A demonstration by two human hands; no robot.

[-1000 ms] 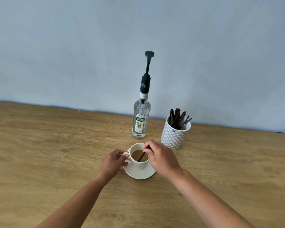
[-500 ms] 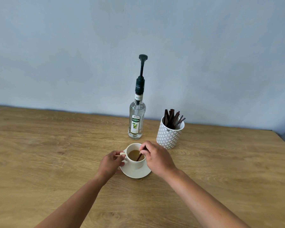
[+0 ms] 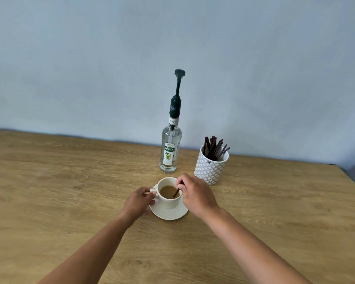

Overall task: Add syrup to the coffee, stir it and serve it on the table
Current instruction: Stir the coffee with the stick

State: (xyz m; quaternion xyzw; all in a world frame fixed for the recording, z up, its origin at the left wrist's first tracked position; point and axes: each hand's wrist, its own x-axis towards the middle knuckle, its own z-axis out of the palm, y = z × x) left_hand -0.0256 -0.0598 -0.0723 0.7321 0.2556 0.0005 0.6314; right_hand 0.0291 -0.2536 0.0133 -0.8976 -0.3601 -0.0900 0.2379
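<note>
A white coffee cup with light brown coffee stands on a white saucer in the middle of the wooden table. My left hand pinches the cup's handle on its left side. My right hand is over the cup's right rim and pinches a dark stirrer whose lower end dips into the coffee. A clear syrup bottle with a tall dark pump stands upright just behind the cup.
A white patterned holder with several dark stirrers stands behind and to the right of the cup. A pale wall runs along the table's far edge. The table's right edge shows at far right.
The view has shifted a little, so the objects sit differently in frame. The stirrer's tip has moved within the coffee. Both hands keep their hold.
</note>
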